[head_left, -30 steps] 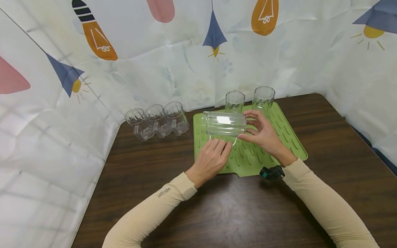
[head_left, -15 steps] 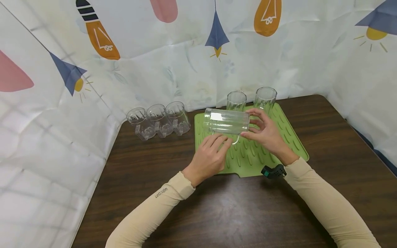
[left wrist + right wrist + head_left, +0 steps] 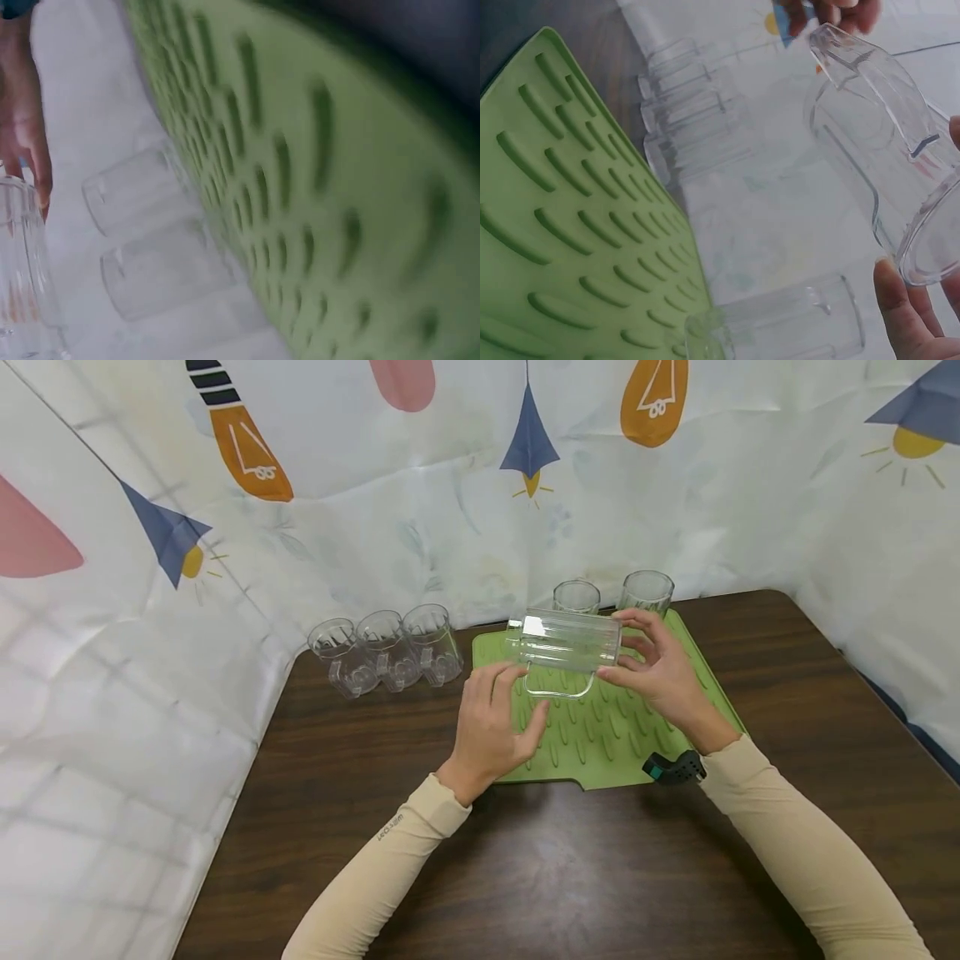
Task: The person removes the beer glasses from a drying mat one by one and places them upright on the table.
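Note:
A clear glass mug (image 3: 570,639) lies sideways in the air above a green ribbed mat (image 3: 600,760), its handle (image 3: 558,695) pointing toward me. My right hand (image 3: 663,681) grips the mug's right end, with fingertips and thumb around the edge, as the right wrist view also shows. My left hand (image 3: 491,727) is beside the handle's left end, thumb and fingers spread apart and holding nothing. Behind the held mug, two clear glasses (image 3: 576,597) (image 3: 648,589) stand on the mat's far part, their lower portions partly hidden.
Three clear mugs (image 3: 341,656) (image 3: 390,647) (image 3: 433,643) stand in a row on the dark wooden table (image 3: 360,752), left of the mat. A patterned white cloth (image 3: 337,543) hangs behind and at the sides. A black band (image 3: 675,768) is on the right wrist.
My left hand has let go of the handle and drawn back to the left, its fingers spreading. The mug, still in my right hand, has shifted slightly right and up, showing the whole handle.

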`<state>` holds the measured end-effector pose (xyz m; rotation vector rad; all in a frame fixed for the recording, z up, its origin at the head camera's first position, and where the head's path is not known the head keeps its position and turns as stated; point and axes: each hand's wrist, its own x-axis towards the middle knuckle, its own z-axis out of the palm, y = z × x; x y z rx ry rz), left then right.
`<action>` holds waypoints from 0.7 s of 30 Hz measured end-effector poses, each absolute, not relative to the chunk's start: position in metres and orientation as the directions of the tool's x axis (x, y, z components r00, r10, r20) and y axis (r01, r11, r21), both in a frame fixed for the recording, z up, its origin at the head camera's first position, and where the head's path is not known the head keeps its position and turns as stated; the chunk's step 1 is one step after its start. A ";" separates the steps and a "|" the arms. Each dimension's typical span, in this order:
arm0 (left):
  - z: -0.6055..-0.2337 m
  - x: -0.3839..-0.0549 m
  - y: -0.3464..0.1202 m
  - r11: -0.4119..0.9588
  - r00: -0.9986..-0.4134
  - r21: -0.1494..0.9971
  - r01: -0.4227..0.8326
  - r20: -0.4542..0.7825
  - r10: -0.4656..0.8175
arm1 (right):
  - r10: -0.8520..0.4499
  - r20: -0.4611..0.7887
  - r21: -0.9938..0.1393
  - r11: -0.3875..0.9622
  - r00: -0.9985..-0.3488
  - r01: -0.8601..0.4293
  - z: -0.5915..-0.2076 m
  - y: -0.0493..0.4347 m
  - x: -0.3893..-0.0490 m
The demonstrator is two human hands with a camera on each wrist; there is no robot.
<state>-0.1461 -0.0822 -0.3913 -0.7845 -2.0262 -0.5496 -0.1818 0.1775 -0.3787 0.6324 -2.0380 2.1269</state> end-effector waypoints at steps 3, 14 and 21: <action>-0.396 -0.144 -0.078 0.633 -0.563 0.326 0.702 0.799 0.214 | -0.180 0.380 -0.925 -0.097 -0.907 -0.368 -0.376 0.178 -0.182; -0.401 -0.141 -0.063 0.147 -0.913 0.901 0.408 0.404 0.056 | -0.139 0.372 -0.924 -0.146 -0.918 -0.353 -0.374 0.178 -0.181; -0.394 -0.148 -0.053 -0.263 -0.979 0.946 0.190 0.203 0.021 | -0.124 0.386 -0.915 -0.178 -0.914 -0.362 -0.373 0.176 -0.182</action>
